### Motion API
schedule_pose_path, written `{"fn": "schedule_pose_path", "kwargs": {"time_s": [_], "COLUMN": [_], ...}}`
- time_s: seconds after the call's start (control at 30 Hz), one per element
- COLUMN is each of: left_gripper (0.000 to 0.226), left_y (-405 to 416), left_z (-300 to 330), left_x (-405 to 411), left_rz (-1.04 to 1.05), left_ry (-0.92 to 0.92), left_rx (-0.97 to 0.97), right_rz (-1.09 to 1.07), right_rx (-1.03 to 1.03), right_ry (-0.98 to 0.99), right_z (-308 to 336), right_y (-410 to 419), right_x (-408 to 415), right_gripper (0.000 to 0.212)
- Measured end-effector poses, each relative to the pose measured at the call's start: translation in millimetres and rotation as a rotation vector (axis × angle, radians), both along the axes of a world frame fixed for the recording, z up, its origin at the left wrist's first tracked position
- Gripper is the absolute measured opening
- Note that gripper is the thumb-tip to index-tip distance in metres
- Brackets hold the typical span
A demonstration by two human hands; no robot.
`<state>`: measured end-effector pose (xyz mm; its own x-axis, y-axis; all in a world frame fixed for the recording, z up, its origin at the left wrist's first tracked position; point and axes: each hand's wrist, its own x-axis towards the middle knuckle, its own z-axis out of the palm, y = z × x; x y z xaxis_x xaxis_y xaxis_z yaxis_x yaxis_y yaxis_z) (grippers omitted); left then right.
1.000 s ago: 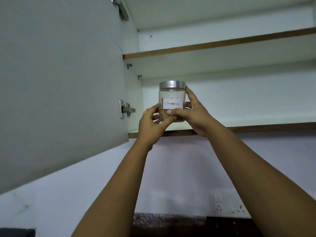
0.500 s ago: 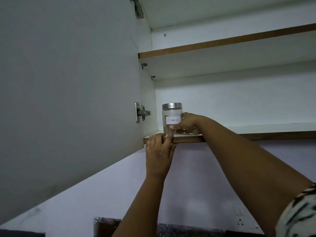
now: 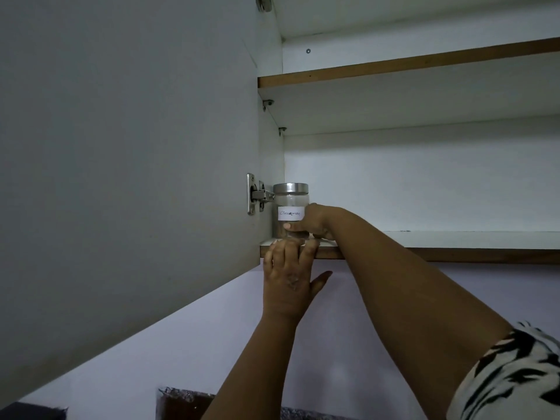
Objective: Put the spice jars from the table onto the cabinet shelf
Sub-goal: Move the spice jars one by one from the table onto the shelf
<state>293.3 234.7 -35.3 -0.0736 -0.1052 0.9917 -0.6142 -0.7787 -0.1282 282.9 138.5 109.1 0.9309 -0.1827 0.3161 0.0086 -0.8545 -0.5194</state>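
Observation:
A glass spice jar [image 3: 290,204] with a silver lid and a white handwritten label stands upright on the lower cabinet shelf [image 3: 454,240], in its far left corner. My right hand [image 3: 315,221] wraps the jar's right side, thumb across the front under the label. My left hand [image 3: 289,277] rests below it, fingertips on the shelf's brown front edge, holding nothing.
The open cabinet door [image 3: 127,177] fills the left side, its hinge [image 3: 256,194] right beside the jar. An upper shelf [image 3: 409,66] runs above. The white wall lies below the cabinet, with a dark surface at the bottom edge.
The jar went from held in front of the cabinet by both hands onto the lower shelf, then slid left into the corner. My left hand let go and dropped to the shelf edge.

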Motion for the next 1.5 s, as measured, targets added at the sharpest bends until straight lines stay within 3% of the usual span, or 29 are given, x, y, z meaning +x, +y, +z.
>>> {"fn": "schedule_pose_path", "kwargs": {"time_s": [0.17,0.4,0.63,0.83,0.97,1.03,1.13,1.2,1.27,1.37,1.5], "left_gripper": [0.070,0.070,0.089,0.092,0.072,0.062,0.062,0.068,0.077,0.087,0.090], "left_y": [-0.3,2.9,11.2,19.8,24.7,28.7,30.1,30.5,32.2,37.7,53.6], "left_z": [0.3,0.2,2.3,3.7,6.3,7.7,7.2,2.8,-9.8,-48.2,-134.3], "left_x": [-3.1,-5.3,-13.1,-26.7,-41.1,-48.1,-57.1,-63.1,-70.0,-84.5,-108.0], "left_rz": [-0.013,-0.032,0.016,-0.009,-0.144,-0.227,-0.281,-0.289,-0.278,-0.342,-0.418], "left_ry": [-0.015,0.019,0.105,0.169,0.200,0.223,0.275,0.312,0.337,0.464,0.765], "left_rx": [-0.018,0.015,0.115,0.160,0.129,0.120,0.119,0.116,0.140,0.152,0.129], "right_rz": [0.009,-0.061,-0.124,-0.204,-0.312,-0.387,-0.508,-0.500,-0.450,-0.440,-0.478], "right_rx": [-0.006,-0.047,-0.117,-0.064,-0.189,-0.386,-0.571,-0.569,-0.566,-0.503,-0.292], "right_ry": [-0.035,-0.023,0.061,0.048,0.075,-0.041,-0.399,-0.590,-0.642,-0.633,-0.512], "right_z": [-2.5,-4.4,-5.4,-13.5,-25.8,-39.9,-74.7,-98.2,-121.1,-161.8,-252.0], "right_y": [-1.7,2.6,5.4,7.4,4.2,3.7,3.8,0.7,-3.4,-5.3,-14.2], "right_x": [-1.7,-9.5,-32.7,-56.9,-85.4,-102.3,-125.3,-137.0,-149.4,-167.7,-192.4], "right_gripper": [0.059,0.091,0.105,0.093,0.073,0.063,0.056,0.045,0.045,0.063,0.062]}}
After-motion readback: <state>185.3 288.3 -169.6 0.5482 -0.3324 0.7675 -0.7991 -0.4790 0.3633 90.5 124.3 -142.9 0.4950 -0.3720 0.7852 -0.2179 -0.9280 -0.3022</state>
